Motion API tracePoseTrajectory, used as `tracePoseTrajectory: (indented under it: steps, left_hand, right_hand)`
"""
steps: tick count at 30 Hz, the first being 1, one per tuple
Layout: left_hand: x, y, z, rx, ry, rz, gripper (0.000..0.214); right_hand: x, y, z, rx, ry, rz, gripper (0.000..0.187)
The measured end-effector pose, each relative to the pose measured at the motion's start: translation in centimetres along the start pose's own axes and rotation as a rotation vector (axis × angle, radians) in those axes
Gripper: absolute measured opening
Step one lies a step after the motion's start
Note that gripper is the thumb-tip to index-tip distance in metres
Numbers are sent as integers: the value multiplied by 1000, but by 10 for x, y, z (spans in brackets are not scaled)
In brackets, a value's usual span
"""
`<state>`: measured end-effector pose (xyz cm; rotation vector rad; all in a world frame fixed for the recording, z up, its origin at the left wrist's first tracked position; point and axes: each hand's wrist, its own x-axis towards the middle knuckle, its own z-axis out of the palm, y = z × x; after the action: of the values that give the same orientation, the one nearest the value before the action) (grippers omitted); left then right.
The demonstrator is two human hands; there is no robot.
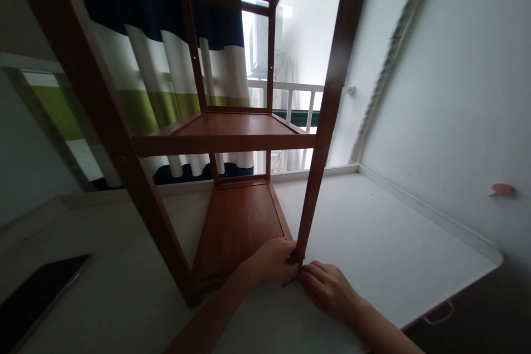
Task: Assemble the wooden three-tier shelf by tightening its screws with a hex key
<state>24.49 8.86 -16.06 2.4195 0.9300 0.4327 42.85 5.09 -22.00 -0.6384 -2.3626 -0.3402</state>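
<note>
Reddish-brown wooden shelf rack (pixel 226 145): top cut by upper edge; foot of near right post (pixel 313 204) partly masked by the left hand (pixel 274 260). Thin dark metal rod (pixel 290 282): partly covered by the right hand's fingers (pixel 317 274); exact seating unclear. Flat black rectangular device (pixel 39 293): runs off left edge. Navy, white and green banded fabric curtain (pixel 147 63): cropped at top.

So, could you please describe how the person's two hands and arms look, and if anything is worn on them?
The bare, ungloved left hand and bare, ungloved right hand show no ring. The slim, uncovered left forearm and slim, uncovered right forearm show no sleeve, watch, bracelet, cable or marking. Fingernails are too small and dim to judge.
</note>
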Motion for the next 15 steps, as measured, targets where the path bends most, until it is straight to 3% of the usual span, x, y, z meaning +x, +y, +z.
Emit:
tracePoseTrajectory:
  steps: [15]
  left_hand:
    - [1,-1,0,-30,-8,-20,11]
  right_hand:
    - [1,-5,-6,40,63,24,12]
